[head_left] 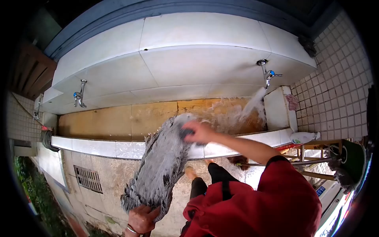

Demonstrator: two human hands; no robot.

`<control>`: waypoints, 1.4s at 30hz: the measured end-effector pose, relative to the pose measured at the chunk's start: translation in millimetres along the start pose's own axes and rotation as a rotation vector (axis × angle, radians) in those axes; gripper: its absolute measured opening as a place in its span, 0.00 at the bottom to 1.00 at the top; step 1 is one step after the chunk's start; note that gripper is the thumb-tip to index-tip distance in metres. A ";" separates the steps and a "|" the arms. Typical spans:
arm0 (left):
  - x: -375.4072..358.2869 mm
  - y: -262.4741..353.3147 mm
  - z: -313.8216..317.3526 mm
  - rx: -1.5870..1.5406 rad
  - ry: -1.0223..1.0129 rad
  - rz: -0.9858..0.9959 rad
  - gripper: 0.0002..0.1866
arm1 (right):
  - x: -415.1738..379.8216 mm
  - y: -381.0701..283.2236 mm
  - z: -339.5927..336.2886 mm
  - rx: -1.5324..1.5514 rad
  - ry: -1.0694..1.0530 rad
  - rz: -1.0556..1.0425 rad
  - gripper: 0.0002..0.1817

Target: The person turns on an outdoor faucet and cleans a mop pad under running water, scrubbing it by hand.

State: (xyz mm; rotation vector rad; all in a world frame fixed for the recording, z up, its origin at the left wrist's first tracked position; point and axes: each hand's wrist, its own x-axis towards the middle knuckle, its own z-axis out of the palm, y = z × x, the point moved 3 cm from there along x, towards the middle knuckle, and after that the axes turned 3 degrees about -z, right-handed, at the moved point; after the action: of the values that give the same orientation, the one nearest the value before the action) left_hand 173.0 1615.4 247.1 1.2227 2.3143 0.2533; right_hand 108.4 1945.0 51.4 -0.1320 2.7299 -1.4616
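A long grey, shaggy wet cloth or mop head [162,158] lies across the white front ledge of a trough, its upper end over the trough and its lower end hanging toward the person. My left hand [142,218] grips the lower end, fingers curled into the strands. Near the upper end, my right hand [199,132] is closed around a dark object [184,133], too blurred to name, against whitish foam on the cloth. From the right tap [269,75], water pours into the yellowish trough [114,120].
Another tap [79,94] is mounted on the left of the tiled wall. A white bottle [304,137] lies at the ledge's right end. A dark coiled thing [48,140] hangs at the left end. A floor drain grate [88,178] is at lower left.
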 end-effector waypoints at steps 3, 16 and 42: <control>1.1 1.6 9.0 -0.010 0.014 -0.001 0.25 | 3.4 -34.2 57.6 -0.031 -0.332 -0.172 0.24; -5.4 -10.9 21.9 -0.051 -0.017 -0.025 0.26 | 20.5 42.0 19.3 -0.165 -0.263 -0.029 0.24; -7.1 -11.3 35.4 -0.038 0.030 0.006 0.19 | 30.5 -153.0 107.9 0.255 -0.663 -0.666 0.22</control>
State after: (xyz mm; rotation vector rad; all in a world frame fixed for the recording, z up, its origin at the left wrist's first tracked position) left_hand 186.4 1600.7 214.9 1.2157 2.3207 0.3188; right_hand 94.7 1768.4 119.0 -1.3386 2.0073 -1.4844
